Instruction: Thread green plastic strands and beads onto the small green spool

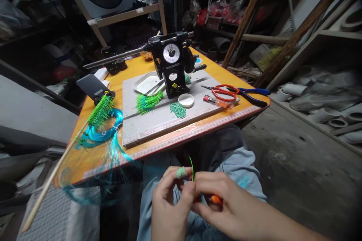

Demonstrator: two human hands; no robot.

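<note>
Low in the view, over my lap, my left hand [169,203] pinches a small pale green bead-like piece [181,172] between its fingertips. My right hand [226,205] is closed too, pinching a thin bright green strand [192,168] that stands up beside the piece; something orange [216,199] shows under its fingers. Both hands touch each other, in front of the orange table [93,154].
On the table stand a grey board [158,120], a black winding machine with a dial [171,66], a white tray [147,82], green strands [147,102], green beads [178,110], a white lid [186,99], red scissors [224,92], blue pliers [254,96], a green brush on a stick [100,111], teal fibres [104,135]. Shelves and clutter surround it.
</note>
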